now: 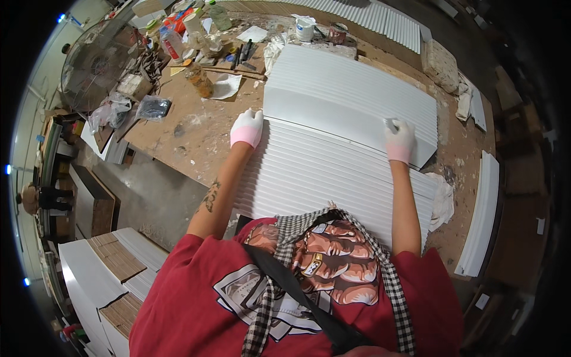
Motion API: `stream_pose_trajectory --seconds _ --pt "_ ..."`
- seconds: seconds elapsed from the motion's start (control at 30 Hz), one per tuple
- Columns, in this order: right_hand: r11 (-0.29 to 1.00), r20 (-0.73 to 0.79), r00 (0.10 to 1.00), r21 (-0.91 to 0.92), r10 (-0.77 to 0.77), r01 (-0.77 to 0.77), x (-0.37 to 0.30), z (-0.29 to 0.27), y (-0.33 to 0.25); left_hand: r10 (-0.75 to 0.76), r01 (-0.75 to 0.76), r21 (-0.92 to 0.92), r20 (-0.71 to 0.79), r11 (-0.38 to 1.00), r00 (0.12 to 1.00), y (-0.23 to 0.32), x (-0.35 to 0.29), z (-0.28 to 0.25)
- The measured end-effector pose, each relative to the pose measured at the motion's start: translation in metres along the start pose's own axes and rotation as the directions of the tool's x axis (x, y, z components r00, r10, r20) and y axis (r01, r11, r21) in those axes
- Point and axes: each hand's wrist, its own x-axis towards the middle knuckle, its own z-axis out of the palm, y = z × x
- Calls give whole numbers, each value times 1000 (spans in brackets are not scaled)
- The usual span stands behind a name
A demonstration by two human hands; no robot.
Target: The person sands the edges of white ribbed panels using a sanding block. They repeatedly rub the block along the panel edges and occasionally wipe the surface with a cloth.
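Two white ribbed panels lie edge to edge before me. The far panel (351,89) has a smooth flat band along its near edge; the near panel (321,166) is ribbed and reaches toward my body. My left hand (247,128), in a white glove with a pink cuff, is closed at the left edge, around the corner where the panels meet. In a matching glove, my right hand (399,140) rests over the flat band near its right end. Its fingers are curled together, and anything in them is too small to make out.
Bottles, a jar (199,79), markers (241,55) and paper crowd the worktable's back left. A white tub (304,28) stands behind the panels. White rags (441,202) and a long white strip (479,214) lie right. Left are a fan (98,65), stacked boards (101,279) and a distant person (47,199).
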Motion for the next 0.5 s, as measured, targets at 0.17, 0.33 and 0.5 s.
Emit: stream_pose_trajectory --seconds 0.17,0.33,0.5 --pt "989 -78 986 -17 146 -148 11 -26 68 -34 35 8 -97 999 995 7 -4 1" --pt "978 52 988 140 148 -154 15 -14 39 76 -84 -20 -259 996 963 15 -13 -2" --pt "983 186 982 181 -19 -15 -3 63 -114 48 -50 -17 -93 999 994 16 -15 -9"
